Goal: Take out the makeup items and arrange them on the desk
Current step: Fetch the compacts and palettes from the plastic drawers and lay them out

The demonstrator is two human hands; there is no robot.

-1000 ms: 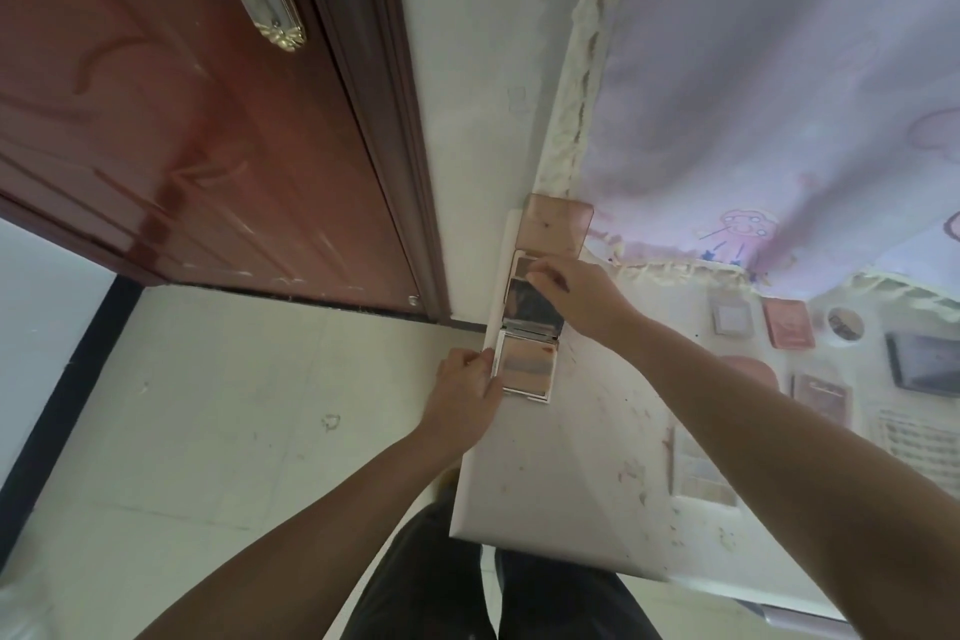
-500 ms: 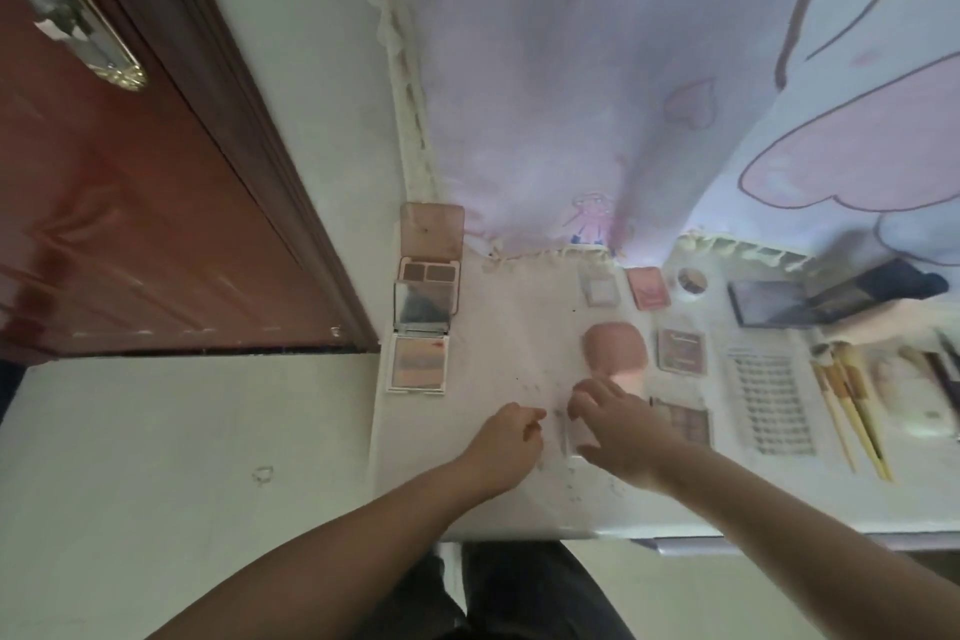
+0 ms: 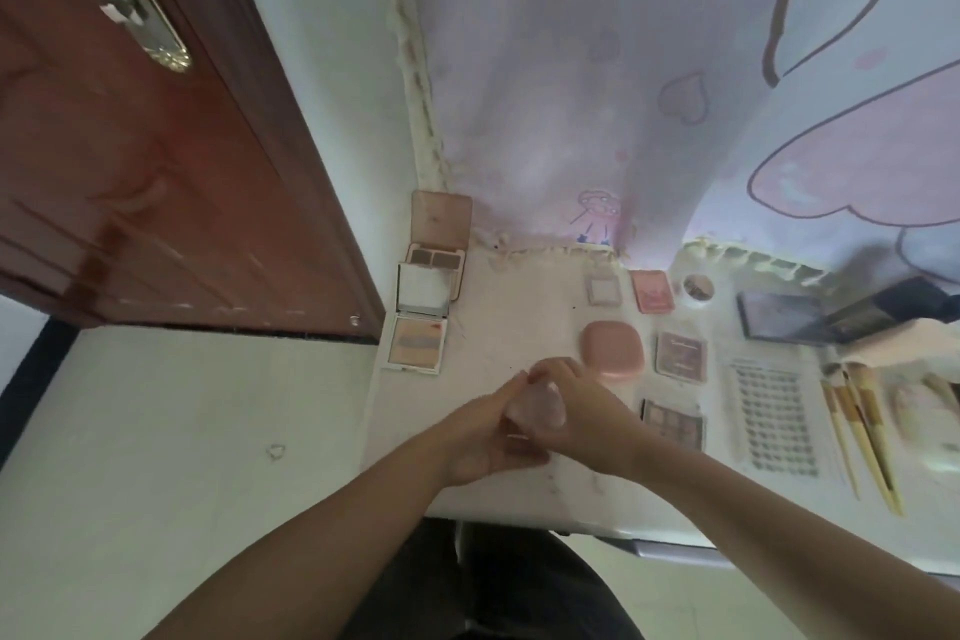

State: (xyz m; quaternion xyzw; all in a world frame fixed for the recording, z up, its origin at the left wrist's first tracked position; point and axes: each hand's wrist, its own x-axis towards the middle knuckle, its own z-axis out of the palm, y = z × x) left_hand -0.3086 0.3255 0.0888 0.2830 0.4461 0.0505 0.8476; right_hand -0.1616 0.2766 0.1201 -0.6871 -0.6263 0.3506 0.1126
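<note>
My left hand [image 3: 480,437] and my right hand [image 3: 576,405] meet over the front of the white desk [image 3: 519,499], both closed around a small clear, pale pink item [image 3: 532,411] that they largely hide. At the desk's left edge lie an open white mirrored compact [image 3: 420,322] and, behind it, an open brown palette [image 3: 439,244]. A closed pink compact [image 3: 613,351] lies just beyond my right hand. Right of it are small palettes [image 3: 680,353], a pink blush [image 3: 652,291], a lash tray [image 3: 774,421] and makeup brushes [image 3: 862,437].
A lilac cartoon-print curtain [image 3: 623,94] hangs behind the desk. A dark red door [image 3: 130,172] stands at the left over pale floor tiles [image 3: 182,431]. A dark palette [image 3: 774,317] and a white cloth [image 3: 904,333] lie at the far right.
Both hands left the white compact at the desk's left edge, moved to the front middle and closed together on a small clear item. The camera view swung to the right.
</note>
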